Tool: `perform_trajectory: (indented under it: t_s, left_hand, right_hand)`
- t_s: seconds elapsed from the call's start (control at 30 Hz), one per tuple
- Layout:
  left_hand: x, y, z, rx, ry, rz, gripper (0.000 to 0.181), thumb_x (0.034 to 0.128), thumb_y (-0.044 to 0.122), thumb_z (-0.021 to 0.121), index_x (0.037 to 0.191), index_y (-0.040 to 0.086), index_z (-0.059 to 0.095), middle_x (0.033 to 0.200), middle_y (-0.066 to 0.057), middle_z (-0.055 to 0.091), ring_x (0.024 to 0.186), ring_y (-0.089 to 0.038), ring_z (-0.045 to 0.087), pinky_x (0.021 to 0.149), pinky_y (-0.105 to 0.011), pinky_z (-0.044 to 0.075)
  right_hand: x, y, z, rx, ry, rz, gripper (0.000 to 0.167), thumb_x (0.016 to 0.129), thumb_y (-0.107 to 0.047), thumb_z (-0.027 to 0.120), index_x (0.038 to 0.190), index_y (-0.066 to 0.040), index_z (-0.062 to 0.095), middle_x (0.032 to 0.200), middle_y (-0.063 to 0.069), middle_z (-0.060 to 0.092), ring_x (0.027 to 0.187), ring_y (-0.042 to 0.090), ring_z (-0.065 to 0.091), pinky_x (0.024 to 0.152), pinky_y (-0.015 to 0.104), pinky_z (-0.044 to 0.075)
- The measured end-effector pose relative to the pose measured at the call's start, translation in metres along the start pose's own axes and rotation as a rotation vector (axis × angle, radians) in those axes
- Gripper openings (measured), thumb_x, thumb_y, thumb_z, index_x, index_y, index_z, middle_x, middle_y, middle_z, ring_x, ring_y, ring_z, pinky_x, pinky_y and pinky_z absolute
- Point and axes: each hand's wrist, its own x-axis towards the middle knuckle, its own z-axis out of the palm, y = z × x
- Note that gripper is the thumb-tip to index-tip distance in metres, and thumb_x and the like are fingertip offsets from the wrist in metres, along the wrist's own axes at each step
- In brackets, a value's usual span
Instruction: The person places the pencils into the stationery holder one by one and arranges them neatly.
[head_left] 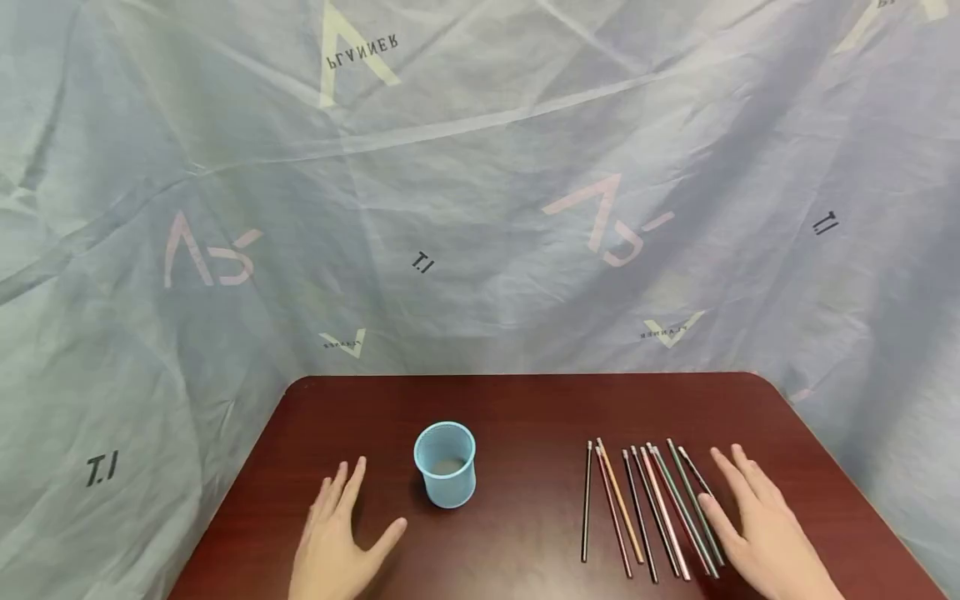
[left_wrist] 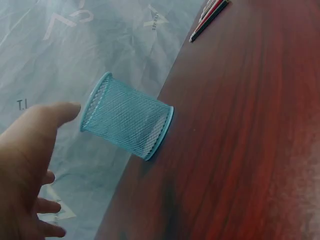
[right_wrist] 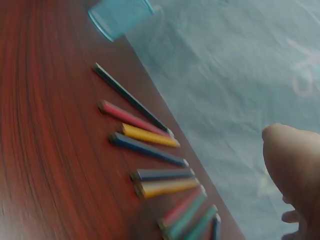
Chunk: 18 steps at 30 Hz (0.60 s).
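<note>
- Blue mesh cup stands upright, nearer the table's left edge; we judge its flat base keeps it steady.
- Pencils lie roughly side by side toward the right edge, likely so most stay separate.
- We see left hand beside cup, right hand beside pencils: both empty, fingers extended.

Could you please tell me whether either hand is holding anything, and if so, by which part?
Nothing is held: the left hand is open near the blue mesh cup, and the right hand is open near the pencils.
</note>
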Motion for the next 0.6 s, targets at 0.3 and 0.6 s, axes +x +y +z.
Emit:
perform_trajectory:
  t_s: [0.3, 0.6]
  left_hand:
    - [0.027, 0.015, 0.04, -0.405, 0.125, 0.097, 0.107, 0.072, 0.047, 0.098, 0.161, 0.015, 0.047, 0.157, -0.014, 0.058, 0.137, -0.038, 0.063, 0.106, -0.058, 0.056]
    - [0.053, 0.031, 0.064, -0.605, 0.078, 0.088, 0.112, 0.068, 0.041, 0.102, 0.16, 0.009, 0.046, 0.155, -0.02, 0.059, 0.137, -0.039, 0.063, 0.106, -0.055, 0.056]
  right_hand:
    - [0.024, -0.062, 0.035, 0.032, 0.264, -0.192, 0.028, 0.092, -0.013, 0.081, 0.119, -0.008, 0.076, 0.099, 0.0, 0.072, 0.082, 0.009, 0.064, 0.067, 0.033, 0.054]
    - [0.039, -0.1, 0.069, 0.086, 0.115, -0.141, 0.006, 0.09, -0.014, 0.084, 0.091, -0.016, 0.079, 0.071, -0.014, 0.068, 0.06, -0.008, 0.056, 0.059, 0.021, 0.051]
